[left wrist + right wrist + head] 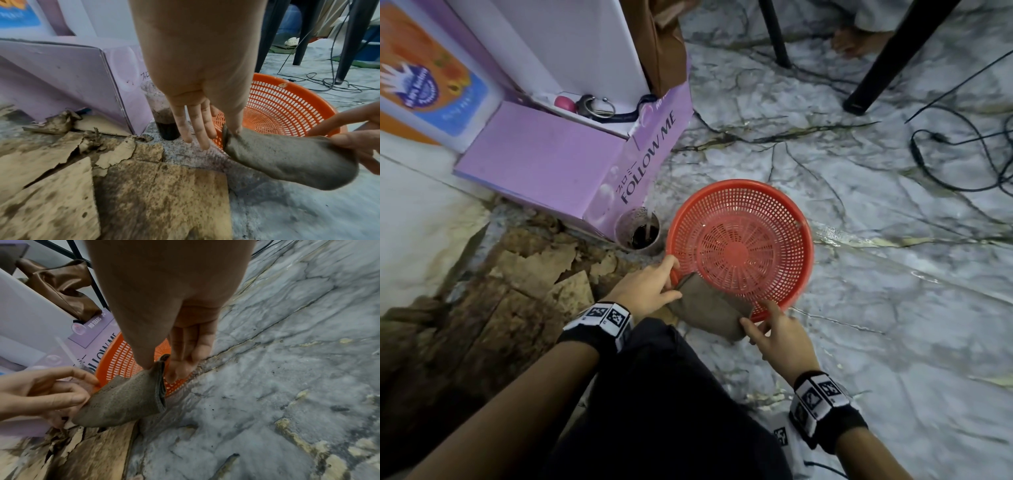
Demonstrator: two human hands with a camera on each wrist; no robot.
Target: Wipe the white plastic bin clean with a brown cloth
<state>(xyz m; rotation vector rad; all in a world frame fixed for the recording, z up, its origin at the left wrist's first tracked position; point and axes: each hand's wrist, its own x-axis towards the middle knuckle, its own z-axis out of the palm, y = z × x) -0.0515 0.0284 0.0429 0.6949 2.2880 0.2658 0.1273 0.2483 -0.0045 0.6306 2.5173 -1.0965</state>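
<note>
A brown cloth hangs stretched between my two hands, just over the near rim of a round orange-red perforated basket that stands on the marble-pattern floor. My left hand pinches the cloth's left end between thumb and a finger, the other fingers straight. My right hand pinches the right end. In the left wrist view the left hand grips the cloth in front of the basket. In the right wrist view the right hand pinches the cloth. No white bin is in view.
A purple carton stands left of the basket, and a plastic cup of dark liquid sits between them. Torn, stained cardboard covers the floor at left. Black furniture legs, cables and another person's foot lie beyond.
</note>
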